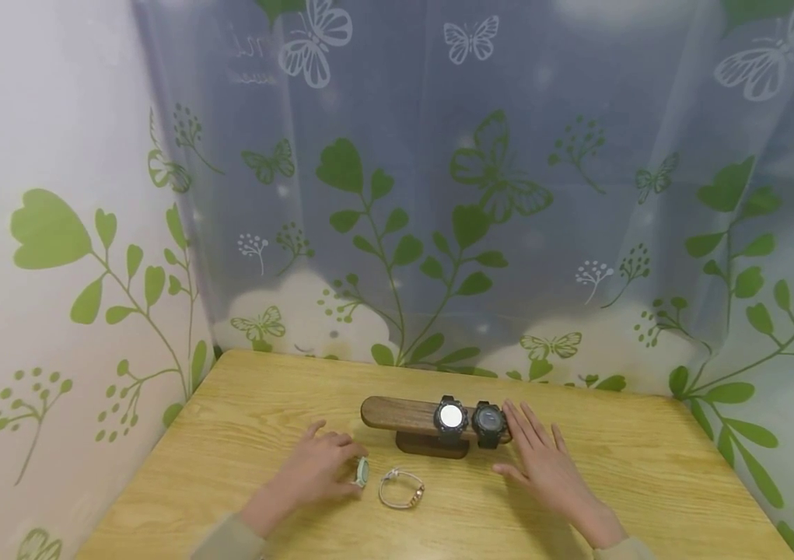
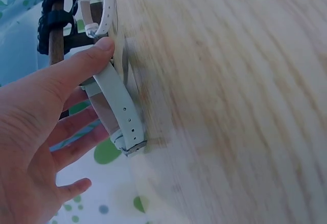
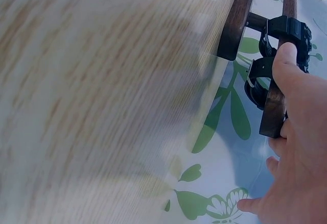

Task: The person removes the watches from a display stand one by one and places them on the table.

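Note:
My left hand [image 1: 318, 468] pinches a pale green watch [image 1: 362, 471] at the case, thumb on one side and fingers on the other. The watch's buckled strap [image 2: 121, 104] hangs as a loop in the left wrist view. My right hand [image 1: 548, 467] is at the right end of a dark wooden watch stand [image 1: 397, 413], its fingers straight beside the bar. Two black watches are strapped round that bar: one with a bright white face [image 1: 450, 418], the other with a dark face [image 1: 489, 420], nearest the right fingers. A white-strapped watch [image 1: 401, 488] lies between the hands.
The wooden table [image 1: 285, 389] carries the stand near its far side. Behind it hangs a curtain [image 1: 424, 272] with green leaves and butterflies. A pale patterned curtain [image 1: 75, 327] closes off the left side.

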Available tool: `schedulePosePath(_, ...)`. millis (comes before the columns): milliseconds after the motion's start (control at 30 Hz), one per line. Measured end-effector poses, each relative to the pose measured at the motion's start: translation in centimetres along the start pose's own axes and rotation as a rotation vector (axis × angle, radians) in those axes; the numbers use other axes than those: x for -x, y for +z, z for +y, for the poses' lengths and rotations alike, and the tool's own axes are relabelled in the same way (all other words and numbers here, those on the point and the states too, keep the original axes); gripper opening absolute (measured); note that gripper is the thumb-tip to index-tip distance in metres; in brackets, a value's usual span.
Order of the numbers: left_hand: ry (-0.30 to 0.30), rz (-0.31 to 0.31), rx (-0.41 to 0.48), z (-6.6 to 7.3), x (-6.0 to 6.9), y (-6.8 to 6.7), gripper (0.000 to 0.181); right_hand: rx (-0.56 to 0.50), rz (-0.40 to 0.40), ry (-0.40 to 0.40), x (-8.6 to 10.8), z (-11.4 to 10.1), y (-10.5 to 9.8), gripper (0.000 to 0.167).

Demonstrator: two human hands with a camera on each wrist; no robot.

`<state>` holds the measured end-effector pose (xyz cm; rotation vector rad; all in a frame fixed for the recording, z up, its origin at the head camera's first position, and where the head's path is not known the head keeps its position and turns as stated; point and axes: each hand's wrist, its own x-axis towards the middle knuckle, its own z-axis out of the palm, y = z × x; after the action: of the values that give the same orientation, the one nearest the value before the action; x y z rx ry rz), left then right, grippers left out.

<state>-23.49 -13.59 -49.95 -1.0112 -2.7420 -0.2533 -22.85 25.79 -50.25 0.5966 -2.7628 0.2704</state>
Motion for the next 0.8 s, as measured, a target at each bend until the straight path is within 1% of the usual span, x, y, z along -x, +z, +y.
schedulePosePath(133, -0.008, -0.015, -0.007, 0.1, -0.1, 0.4, 0.058, 0.002, -0.002, 0.000, 0.0, -0.1, -0.1, 0.098)
schedulePosePath(333, -0.004, -0.009, -0.015, 0.2, -0.1, 0.7, 0.055, 0.001, -0.011, 0.004, 0.0, -0.2, -0.2, 0.098)
schedulePosePath(633, -0.028, -0.025, -0.009, 0.3, -0.1, 1.1, 0.056, -0.009, -0.011, 0.006, 0.0, -0.1, 0.0, 0.096)
schedulePosePath(800, -0.015, -0.023, 0.002, 0.2, -0.1, 1.1, 0.056, -0.008, -0.012, 0.008, 0.0, -0.1, 0.0, 0.097)
